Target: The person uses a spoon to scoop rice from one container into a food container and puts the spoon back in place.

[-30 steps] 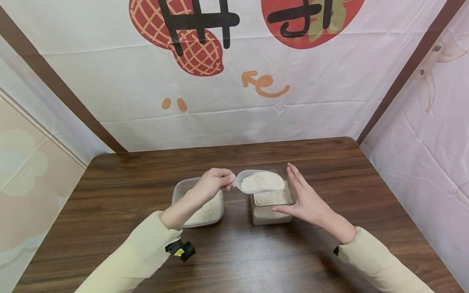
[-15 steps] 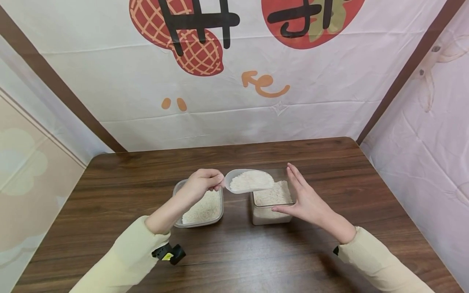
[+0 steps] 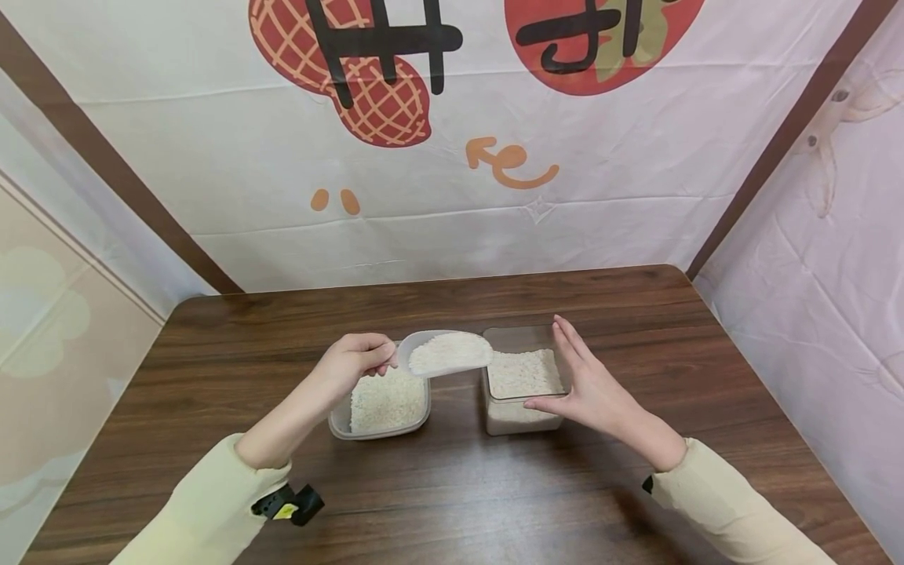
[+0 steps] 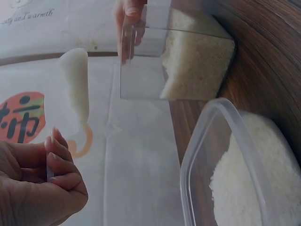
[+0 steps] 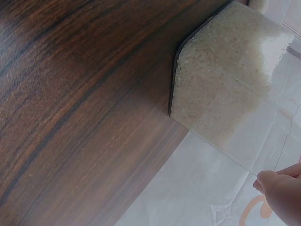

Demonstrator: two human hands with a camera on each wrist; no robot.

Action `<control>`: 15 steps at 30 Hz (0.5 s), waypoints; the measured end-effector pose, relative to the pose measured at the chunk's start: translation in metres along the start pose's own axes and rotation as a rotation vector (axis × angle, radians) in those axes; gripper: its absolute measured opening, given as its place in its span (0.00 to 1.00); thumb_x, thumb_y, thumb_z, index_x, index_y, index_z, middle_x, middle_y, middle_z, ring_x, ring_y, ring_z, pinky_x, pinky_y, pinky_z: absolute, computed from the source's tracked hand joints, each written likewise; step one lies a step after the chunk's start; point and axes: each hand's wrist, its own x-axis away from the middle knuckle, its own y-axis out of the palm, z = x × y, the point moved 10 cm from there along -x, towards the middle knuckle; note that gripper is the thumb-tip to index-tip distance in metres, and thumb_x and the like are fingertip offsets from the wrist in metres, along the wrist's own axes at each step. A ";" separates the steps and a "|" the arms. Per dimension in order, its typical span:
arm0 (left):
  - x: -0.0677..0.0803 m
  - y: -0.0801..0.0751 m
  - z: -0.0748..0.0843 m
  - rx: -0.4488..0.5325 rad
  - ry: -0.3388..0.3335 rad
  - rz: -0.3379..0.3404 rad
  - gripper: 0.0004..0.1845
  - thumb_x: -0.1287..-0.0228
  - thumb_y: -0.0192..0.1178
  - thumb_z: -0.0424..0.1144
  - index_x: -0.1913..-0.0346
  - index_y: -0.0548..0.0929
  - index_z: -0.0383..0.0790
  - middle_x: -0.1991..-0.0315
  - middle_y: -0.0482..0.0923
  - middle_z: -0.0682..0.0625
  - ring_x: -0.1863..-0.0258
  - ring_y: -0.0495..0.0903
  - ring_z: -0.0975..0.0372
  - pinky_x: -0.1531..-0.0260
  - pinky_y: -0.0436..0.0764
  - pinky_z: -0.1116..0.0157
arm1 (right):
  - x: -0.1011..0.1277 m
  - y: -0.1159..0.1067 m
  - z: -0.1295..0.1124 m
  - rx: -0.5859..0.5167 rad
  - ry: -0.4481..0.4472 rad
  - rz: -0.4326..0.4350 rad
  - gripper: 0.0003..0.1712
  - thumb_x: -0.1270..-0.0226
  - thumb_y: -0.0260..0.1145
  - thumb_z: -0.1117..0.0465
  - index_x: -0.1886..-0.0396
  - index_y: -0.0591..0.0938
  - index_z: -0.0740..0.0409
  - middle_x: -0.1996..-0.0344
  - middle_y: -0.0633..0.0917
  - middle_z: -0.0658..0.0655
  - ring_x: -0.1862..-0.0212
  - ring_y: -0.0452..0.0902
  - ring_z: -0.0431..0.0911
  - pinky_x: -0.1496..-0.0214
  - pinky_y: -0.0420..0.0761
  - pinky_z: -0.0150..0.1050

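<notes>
Reaching over the desk [image 3: 438,510] in the head view, your left hand [image 3: 356,362] had its fingers clamped on the end of the scoop [image 3: 407,357]. The scoop carried a full load of rice [image 3: 452,353] above the gap between the tub [image 3: 381,433] and the box [image 3: 524,416], with its tip near the box's left rim. Both containers held rice and stood in from the desk's far edge, the tub toward the left edge, the box toward the right. Your right hand [image 3: 609,396] had its straight fingers spread apart from the thumb, bracing the box's right side. A roll of your left wrist there would likely have dropped grains on the bare desk, and lowering too soon could have knocked the tip against the rim.

In the left wrist view, your thumb and curled fingers pinched the handle [image 4: 50,172], and the bowl hung clear of both containers. Nobody held the tub, so a bump might have shifted it.

In the right wrist view, your thumb lay at the box's upper edge; most fingers were out of sight. Pressing unevenly there could have slid the box.
</notes>
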 end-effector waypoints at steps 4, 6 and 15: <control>0.005 -0.008 -0.004 0.001 -0.007 0.010 0.13 0.34 0.45 0.29 0.70 0.72 0.20 0.80 0.66 0.52 0.76 0.67 0.66 0.68 0.70 0.69 | 0.000 0.000 0.000 0.002 0.006 -0.004 0.65 0.58 0.69 0.34 0.30 0.47 0.63 0.29 0.46 0.56 0.33 0.52 0.56 0.39 0.62 0.52; 0.008 -0.012 -0.006 0.000 -0.007 0.017 0.13 0.34 0.45 0.29 0.70 0.72 0.19 0.80 0.66 0.52 0.76 0.67 0.66 0.69 0.69 0.70 | 0.000 0.000 0.000 0.002 0.008 -0.006 0.66 0.58 0.69 0.34 0.30 0.46 0.62 0.29 0.46 0.56 0.33 0.52 0.56 0.39 0.62 0.52; 0.018 -0.029 -0.012 -0.002 -0.015 0.055 0.12 0.34 0.45 0.30 0.69 0.73 0.21 0.79 0.67 0.53 0.76 0.67 0.68 0.71 0.69 0.71 | 0.000 0.000 0.001 0.000 0.018 -0.009 0.65 0.58 0.68 0.34 0.29 0.45 0.61 0.29 0.46 0.57 0.33 0.54 0.56 0.40 0.63 0.52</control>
